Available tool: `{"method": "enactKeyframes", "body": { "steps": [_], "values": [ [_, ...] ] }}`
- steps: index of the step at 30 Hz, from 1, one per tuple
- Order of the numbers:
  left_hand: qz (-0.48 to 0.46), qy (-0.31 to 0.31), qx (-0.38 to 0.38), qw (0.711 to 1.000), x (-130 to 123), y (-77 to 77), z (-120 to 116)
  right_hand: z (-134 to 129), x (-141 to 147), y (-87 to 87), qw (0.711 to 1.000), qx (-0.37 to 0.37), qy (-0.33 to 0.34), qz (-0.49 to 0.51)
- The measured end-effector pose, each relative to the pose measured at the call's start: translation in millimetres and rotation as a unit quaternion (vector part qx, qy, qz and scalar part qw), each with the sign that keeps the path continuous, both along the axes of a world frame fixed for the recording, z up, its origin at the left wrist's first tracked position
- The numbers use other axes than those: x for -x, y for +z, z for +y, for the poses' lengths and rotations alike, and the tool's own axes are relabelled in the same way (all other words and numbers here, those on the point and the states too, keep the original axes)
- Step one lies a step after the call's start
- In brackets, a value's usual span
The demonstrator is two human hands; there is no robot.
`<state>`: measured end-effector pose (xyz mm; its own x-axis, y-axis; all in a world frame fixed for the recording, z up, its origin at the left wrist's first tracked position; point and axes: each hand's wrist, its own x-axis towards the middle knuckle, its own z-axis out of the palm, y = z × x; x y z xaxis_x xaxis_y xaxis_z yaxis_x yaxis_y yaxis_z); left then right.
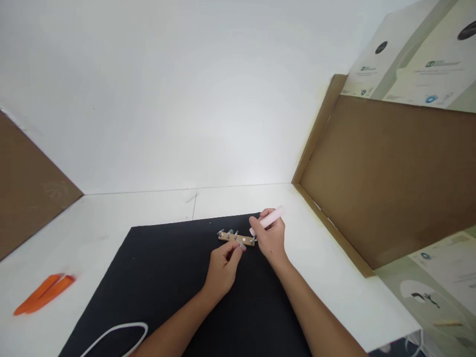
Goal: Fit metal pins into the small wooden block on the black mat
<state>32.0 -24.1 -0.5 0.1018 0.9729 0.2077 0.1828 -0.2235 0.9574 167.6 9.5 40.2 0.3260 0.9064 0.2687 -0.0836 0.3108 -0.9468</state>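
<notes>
Hey all, quick look from my remote feed of the head cam. The person is working over a small wooden strip (237, 238) with a row of metal pegs (231, 232) along it, and I'm counting about four, though they're tiny at this distance. The strip is lying near the far edge of a black mat (167, 258).

The left hand (223, 270) is pinching closed, with its fingertips (241, 246) coming together at the strip's near edge. The right hand (270, 237) is curling around a pale pink stick (272, 217), and the stick's lower end is sitting right by the strip's right end. I can't tell from here whether they're touching.

As for progress, the pegs are standing in place along the strip, but I can't judge what's finished or what's left from this one view. An orange pry tool pair (43, 294) is lying on the white tabletop (111, 213) well off to the left, and a white cable (119, 329) is looping across the near part of the mat. Cardboard panels (375, 178) are standing off to the right.
</notes>
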Motion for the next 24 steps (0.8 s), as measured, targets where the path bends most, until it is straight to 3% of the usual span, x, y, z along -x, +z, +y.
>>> {"method": "enactKeyframes", "body": {
  "steps": [14,24],
  "values": [
    [-0.003,-0.006,0.007,1.000,-1.1,3.9,-1.2,-7.6,4.1,-0.9,0.998,-0.010,0.052,-0.023],
    [-0.002,-0.008,0.008,1.000,-1.8,2.5,-1.5,-1.9,1.2,-2.1,1.000,-0.005,0.009,-0.020]
  ]
}}
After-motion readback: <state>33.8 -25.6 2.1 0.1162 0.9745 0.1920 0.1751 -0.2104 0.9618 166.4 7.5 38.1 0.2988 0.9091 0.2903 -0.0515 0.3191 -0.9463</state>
